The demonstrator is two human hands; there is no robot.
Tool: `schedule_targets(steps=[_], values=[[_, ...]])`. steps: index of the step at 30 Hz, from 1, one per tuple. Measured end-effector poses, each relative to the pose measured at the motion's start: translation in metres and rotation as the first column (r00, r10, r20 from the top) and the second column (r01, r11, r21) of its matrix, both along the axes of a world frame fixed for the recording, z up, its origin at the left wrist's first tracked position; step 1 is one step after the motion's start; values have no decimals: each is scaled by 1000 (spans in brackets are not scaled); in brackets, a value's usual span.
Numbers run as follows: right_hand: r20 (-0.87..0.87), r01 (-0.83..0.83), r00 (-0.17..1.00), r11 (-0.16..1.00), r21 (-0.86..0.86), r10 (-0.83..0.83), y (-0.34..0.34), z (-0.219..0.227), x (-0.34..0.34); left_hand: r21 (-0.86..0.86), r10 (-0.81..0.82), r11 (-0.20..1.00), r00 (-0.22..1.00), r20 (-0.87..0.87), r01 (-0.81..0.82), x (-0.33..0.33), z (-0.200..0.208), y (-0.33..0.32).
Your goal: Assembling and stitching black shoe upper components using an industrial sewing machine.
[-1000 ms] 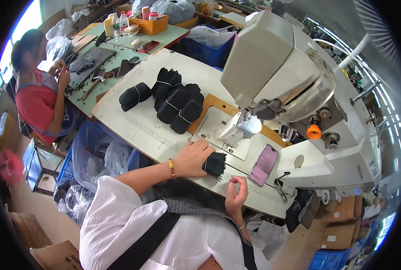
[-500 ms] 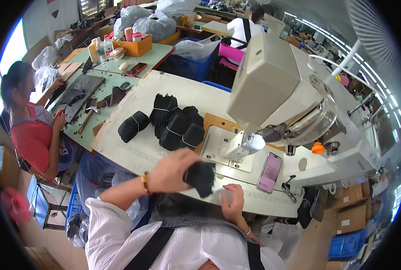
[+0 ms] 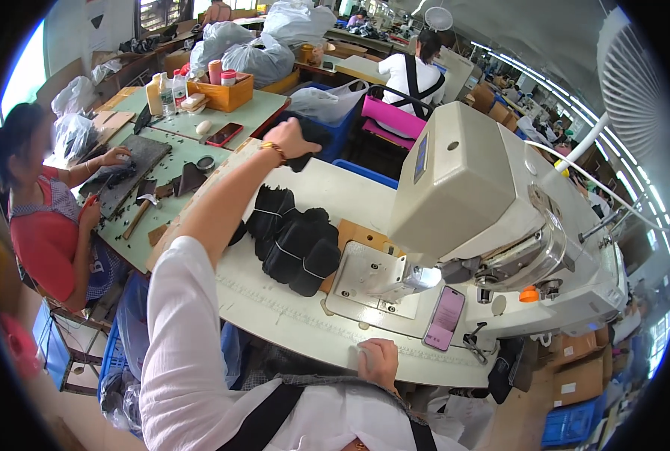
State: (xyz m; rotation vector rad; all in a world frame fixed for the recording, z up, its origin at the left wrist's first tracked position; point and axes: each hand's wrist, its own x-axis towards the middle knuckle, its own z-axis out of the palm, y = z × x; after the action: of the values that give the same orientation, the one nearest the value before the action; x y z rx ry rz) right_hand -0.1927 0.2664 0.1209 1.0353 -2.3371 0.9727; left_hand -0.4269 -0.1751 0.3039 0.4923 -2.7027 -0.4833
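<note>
Stretched out to the far edge of the white sewing table [image 3: 267, 331], my left hand [image 3: 286, 141] grips a bundle of black fabric pieces [image 3: 307, 146]. Several more black bundles [image 3: 294, 244] tied with pale string lie together left of the sewing machine [image 3: 455, 173]. One other bundle is mostly covered by my left forearm. At the table's front edge rests my right hand [image 3: 380, 362], its fingers curled in; what they hold, if anything, is hidden.
A phone with a lit screen [image 3: 445, 319] lies right of the machine's metal plate. To the left, a co-worker [image 3: 49, 218] works at a green table [image 3: 173, 139] with a hammer [image 3: 137, 218] and an orange box [image 3: 226, 95]. A blue bin [image 3: 342, 139] stands behind my table.
My left hand has carried the black bundle from the front edge to the table's far edge. My right hand has drawn its fingers in and stays near the front edge. The view has shifted slightly.
</note>
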Motion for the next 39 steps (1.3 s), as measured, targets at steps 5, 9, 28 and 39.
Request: schedule_targets(steps=[5, 9, 28, 39], values=[[7, 7, 1000, 1000, -11, -7, -4, 4, 1, -22, -42, 999, 990, 137, 45, -62, -31, 72], [-16, -18, 1000, 999, -48, 18, -2, -6, 0, -22, -73, 996, 908, 412, 90, -85, -82, 113], [297, -160, 930, 967, -200, 215, 11, 22, 2, -142, -3, 990, 1000, 25, 7, 252, -16, -10], [263, -279, 929, 960, 35, 260, -26, 69, -26, -18, 57, 998, 996, 68, -56, 251, -98, -59]])
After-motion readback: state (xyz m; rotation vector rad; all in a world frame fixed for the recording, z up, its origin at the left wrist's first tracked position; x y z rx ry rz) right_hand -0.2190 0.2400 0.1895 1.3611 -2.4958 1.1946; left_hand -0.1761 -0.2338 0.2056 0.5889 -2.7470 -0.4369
